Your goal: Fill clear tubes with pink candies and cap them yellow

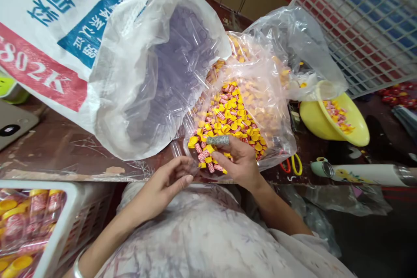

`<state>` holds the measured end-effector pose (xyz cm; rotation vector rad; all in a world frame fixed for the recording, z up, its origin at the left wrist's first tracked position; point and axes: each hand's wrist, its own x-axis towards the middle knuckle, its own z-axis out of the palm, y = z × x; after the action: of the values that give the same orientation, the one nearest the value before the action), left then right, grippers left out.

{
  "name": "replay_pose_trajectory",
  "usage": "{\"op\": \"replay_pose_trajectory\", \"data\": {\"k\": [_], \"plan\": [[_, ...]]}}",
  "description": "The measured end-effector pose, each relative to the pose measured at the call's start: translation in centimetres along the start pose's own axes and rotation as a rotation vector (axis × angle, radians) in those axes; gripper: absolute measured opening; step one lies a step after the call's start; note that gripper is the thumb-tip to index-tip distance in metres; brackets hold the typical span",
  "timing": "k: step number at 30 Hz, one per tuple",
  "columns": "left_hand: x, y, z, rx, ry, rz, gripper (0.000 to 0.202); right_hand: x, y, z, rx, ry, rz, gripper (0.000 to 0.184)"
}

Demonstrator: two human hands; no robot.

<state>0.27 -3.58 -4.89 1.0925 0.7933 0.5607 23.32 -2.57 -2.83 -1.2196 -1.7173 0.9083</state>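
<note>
At far left, one white basket [70,208] holds filled tubes with yellow caps, too many to count. One woven sack [65,21] with a clear liner full of empty tubes lies on the table [58,143]. The left hand [163,184] is loosely curled, holding nothing I can make out. The right hand [236,160], with one taped finger, pinches at the heap in one clear bag of yellow caps [234,113]. One pair of scissors [291,164], then one yellow bowl [335,117].
</note>
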Motion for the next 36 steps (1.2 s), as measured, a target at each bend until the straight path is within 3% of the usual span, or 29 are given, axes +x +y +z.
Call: {"op": "replay_pose_trajectory", "data": {"k": [3, 7, 10, 13, 17, 19, 22, 24, 25, 27, 28, 29, 32, 34, 36], "plan": [[0.2, 0.4, 0.3, -0.08, -0.017, 0.038, 0.023, 0.0, -0.9, 0.8, 0.019, -0.083, -0.001, 0.016], [0.2, 0.4, 0.5, -0.163, 0.013, 0.06, 0.018, 0.5, -1.3, 1.2, -0.115, -0.191, -0.143, 0.014], [0.2, 0.2, 0.7, -0.263, 0.034, 0.08, 0.015, 0.3, -1.0, 1.9, -0.194, -0.27, -0.277, 0.041], [0.5, -0.1, 0.9, -0.406, 0.056, 0.086, 0.015, -0.4, -0.4, 3.3, -0.325, -0.208, -0.346, 0.07], [0.8, -0.6, 1.2, -0.456, 0.07, 0.048, 0.018, -0.9, 0.2, 4.9, -0.393, -0.059, -0.401, 0.06], [0.8, -0.6, 1.2, -0.411, 0.083, 0.03, 0.02, -0.7, 0.0, 4.9, -0.402, -0.096, -0.416, 0.056], [0.3, -0.3, 0.7, -0.179, 0.132, 0.024, 0.018, -0.1, -0.6, 3.2, -0.41, -0.269, -0.378, 0.068], [-0.1, 0.0, 0.0, 0.138, 0.237, 0.074, 0.01, 0.1, -0.8, 1.2, -0.436, -0.266, -0.313, 0.076], [-0.2, 0.1, -0.5, 0.336, 0.302, 0.114, 0.006, 0.1, -0.7, 0.1, -0.468, -0.194, -0.276, 0.07], [-0.2, 0.1, -1.3, 0.746, 0.404, 0.168, 0.016, -0.2, -0.3, -1.7, -0.569, -0.045, -0.217, 0.034], [-0.1, 0.1, -1.7, 0.932, 0.413, 0.167, 0.025, -0.4, 0.0, -2.3, -0.619, -0.02, -0.203, 0.017], [0.1, -0.1, -1.9, 1.092, 0.393, 0.153, 0.034, -0.7, 0.3, -2.6, -0.658, -0.048, -0.197, 0.013], [0.8, -0.4, -2.0, 1.391, 0.258, 0.091, 0.045, -1.5, 0.8, -1.9, -0.714, -0.281, -0.23, 0.018], [1.1, -0.4, -1.7, 1.45, 0.217, 0.077, 0.046, -1.7, 1.0, -0.6, -0.749, -0.368, -0.26, 0.015], [1.0, -0.4, -1.6, 1.425, 0.246, 0.076, 0.046, -1.7, 1.4, 0.7, -0.787, -0.394, -0.285, 0.014]]}}
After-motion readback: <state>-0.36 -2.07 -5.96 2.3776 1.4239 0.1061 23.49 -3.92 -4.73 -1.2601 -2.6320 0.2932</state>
